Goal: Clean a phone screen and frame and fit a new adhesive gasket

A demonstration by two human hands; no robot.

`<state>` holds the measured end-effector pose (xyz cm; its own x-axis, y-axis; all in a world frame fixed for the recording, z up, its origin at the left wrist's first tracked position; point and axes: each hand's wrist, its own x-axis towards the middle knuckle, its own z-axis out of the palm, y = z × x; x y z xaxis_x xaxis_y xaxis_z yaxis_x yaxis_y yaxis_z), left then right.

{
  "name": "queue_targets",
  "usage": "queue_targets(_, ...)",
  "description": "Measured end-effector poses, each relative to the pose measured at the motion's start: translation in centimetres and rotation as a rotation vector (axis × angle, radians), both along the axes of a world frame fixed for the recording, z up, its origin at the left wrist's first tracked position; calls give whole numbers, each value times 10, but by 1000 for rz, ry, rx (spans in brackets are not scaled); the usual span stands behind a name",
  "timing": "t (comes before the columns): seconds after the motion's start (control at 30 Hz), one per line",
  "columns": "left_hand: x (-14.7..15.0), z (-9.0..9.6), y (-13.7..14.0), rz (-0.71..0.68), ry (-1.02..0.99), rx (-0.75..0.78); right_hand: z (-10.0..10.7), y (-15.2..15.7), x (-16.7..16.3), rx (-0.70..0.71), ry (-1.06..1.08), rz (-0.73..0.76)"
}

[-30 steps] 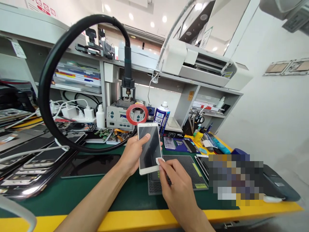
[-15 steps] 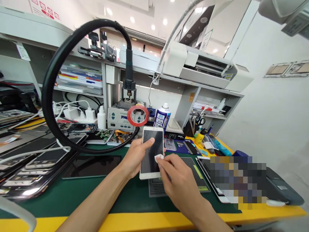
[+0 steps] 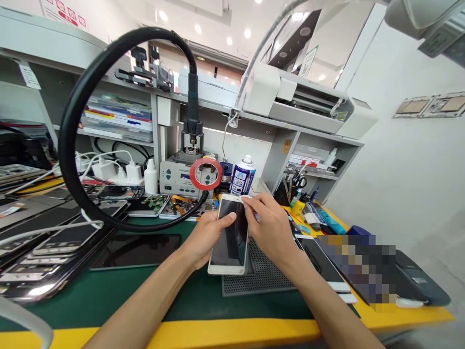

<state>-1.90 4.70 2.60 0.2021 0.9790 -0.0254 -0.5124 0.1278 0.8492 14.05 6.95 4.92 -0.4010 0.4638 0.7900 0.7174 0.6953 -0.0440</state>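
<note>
**A:** ok so what just changed over there?

**B:** mostly my right hand (image 3: pixel 271 224). Half a second ago it was around 4 o'clock on the phone (image 3: pixel 231 237), now it's up at the 1 o'clock corner. Still pinching that little white scrap (image 3: pixel 245 198) in my fingertips, can't tell if it's cloth or paper lol

**A:** and the phone?

**B:** held up in front of me at 12 o'clock, face up, with the black mesh mat (image 3: pixel 265 277) showing beyond it from about 3 to 5. My left hand (image 3: pixel 205 238) grips the 9 o'clock edge, thumb on the glass, other fingers mostly hidden behind.

**A:** meaning what for the job?

**B:** looks like wiping, so I'd guess the work has shifted to the top end. My fingers cover that corner, so no idea if it's clean.
</note>
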Motion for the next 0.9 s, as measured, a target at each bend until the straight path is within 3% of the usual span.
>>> queue_targets(0.4, -4, -7, 8, 57, -110, -25, -20, -36, -8, -133, -98, 111)
queue_targets(0.6, -2, 0, 4, 37, -67, -61, -35, -58, -13, -202, -307, 218)
queue_targets(0.7, -2, -3, 7, 57, -27, -70, -33, -51, -12, -195, -314, 204)
queue_targets(0.9, -3, -12, 13, 77, 28, -73, -22, -16, -5, -116, -132, 30)
